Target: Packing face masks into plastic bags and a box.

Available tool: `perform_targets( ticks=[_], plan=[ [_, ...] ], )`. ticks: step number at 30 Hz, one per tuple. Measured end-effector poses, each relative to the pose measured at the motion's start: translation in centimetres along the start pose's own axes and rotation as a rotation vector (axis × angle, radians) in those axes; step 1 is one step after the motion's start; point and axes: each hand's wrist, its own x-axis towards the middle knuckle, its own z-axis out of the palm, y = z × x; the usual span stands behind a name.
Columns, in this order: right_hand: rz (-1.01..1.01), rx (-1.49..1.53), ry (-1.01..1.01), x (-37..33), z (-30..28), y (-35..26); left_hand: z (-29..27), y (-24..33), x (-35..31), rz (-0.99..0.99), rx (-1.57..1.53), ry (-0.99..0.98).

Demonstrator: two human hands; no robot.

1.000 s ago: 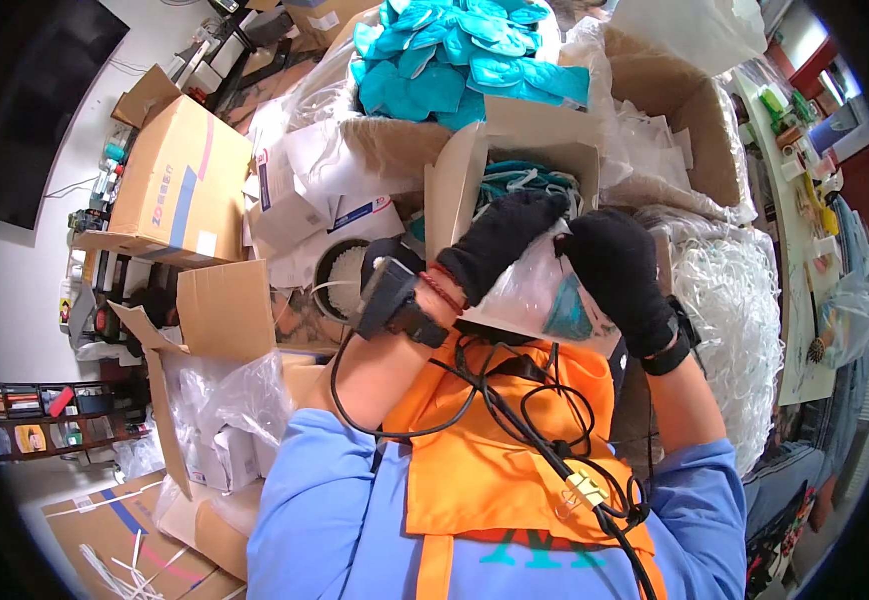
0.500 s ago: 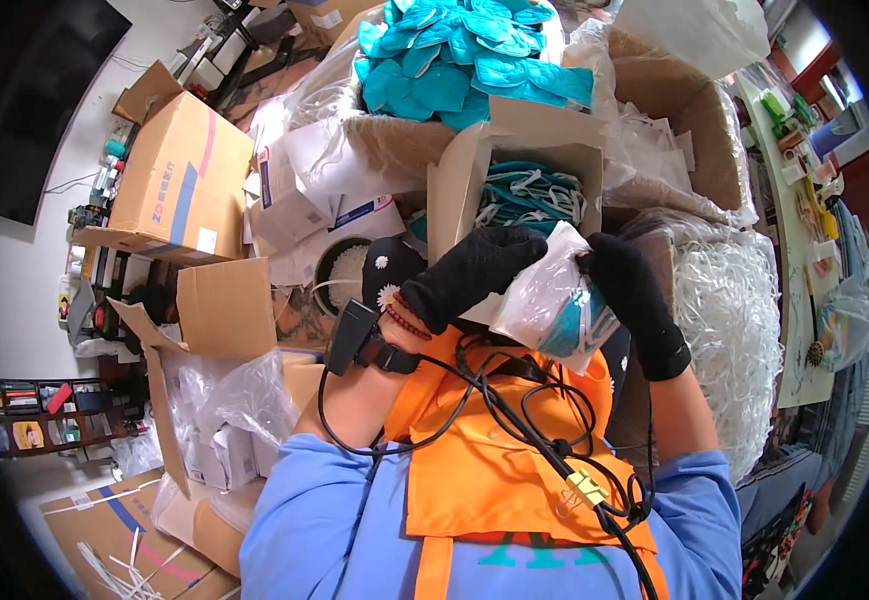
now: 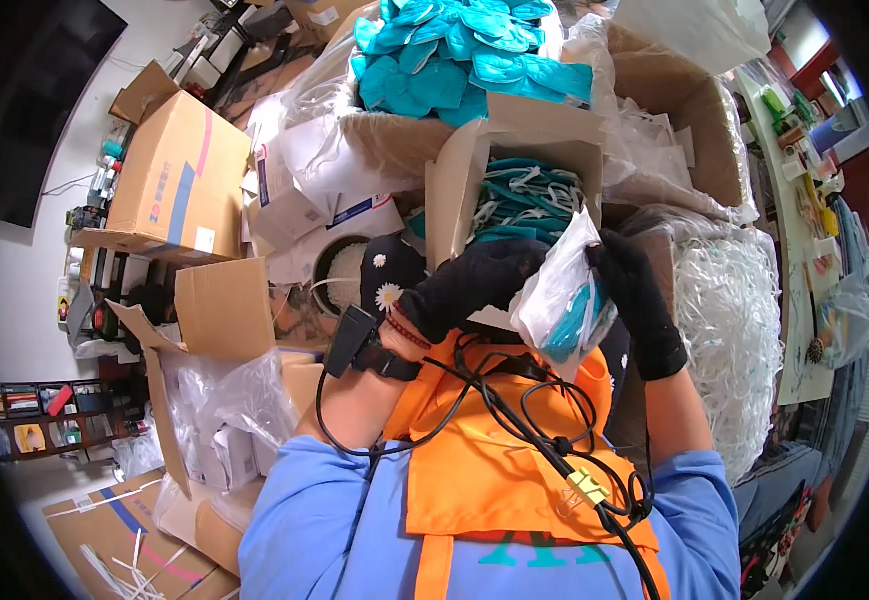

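Both of my hands wear black gloves. Between them, over my lap, is a clear plastic bag [image 3: 561, 305] with a teal folded face mask inside. My left hand [image 3: 483, 282] grips the bag's left side, its fingertips partly behind it. My right hand [image 3: 635, 295] pinches the bag's upper right edge. Just beyond them stands an open cardboard box [image 3: 455, 185] filled with teal masks [image 3: 525, 200] that have white straps. Farther off, a large lined carton holds a heap of teal mask cups [image 3: 455, 60].
On the right, a plastic-lined box overflows with white elastic strips [image 3: 730, 330]; behind it is an open lined carton [image 3: 705, 130]. White boxes [image 3: 345, 230], a tub of white pellets [image 3: 345, 275] and a flapped carton [image 3: 225, 310] lie left. Black cables [image 3: 515, 420] cross my orange apron.
The bag has turned more upright between my hands, and its upper corner is raised. My left hand has shifted slightly; both hands keep hold of the bag.
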Motion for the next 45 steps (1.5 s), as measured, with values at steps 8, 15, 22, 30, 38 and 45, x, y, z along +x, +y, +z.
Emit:
perform_targets(
  ticks=[8,15,22,30,38,45],
  plan=[
    [0.001,0.052,0.003,0.2,-0.2,1.1,-0.4,-0.1,0.8,-0.039,-0.006,-0.024],
    [-0.277,-0.525,-0.091,0.0,1.3,3.1,-1.6,-4.4,3.2,0.747,1.101,0.170],
    [-0.106,-0.286,-0.128,-1.7,2.0,1.9,-0.6,-7.2,3.1,0.646,1.055,0.129],
    [-0.538,-0.739,0.064,-1.9,2.8,-1.1,2.2,-4.4,1.7,0.785,1.689,0.396],
    [-0.832,-1.057,0.003,-2.9,1.7,-5.8,3.6,-2.9,3.0,0.664,1.089,0.234],
    [-0.624,-1.138,-0.009,-1.9,1.6,-6.0,1.3,-2.4,4.9,0.337,0.959,0.163]
  ],
)
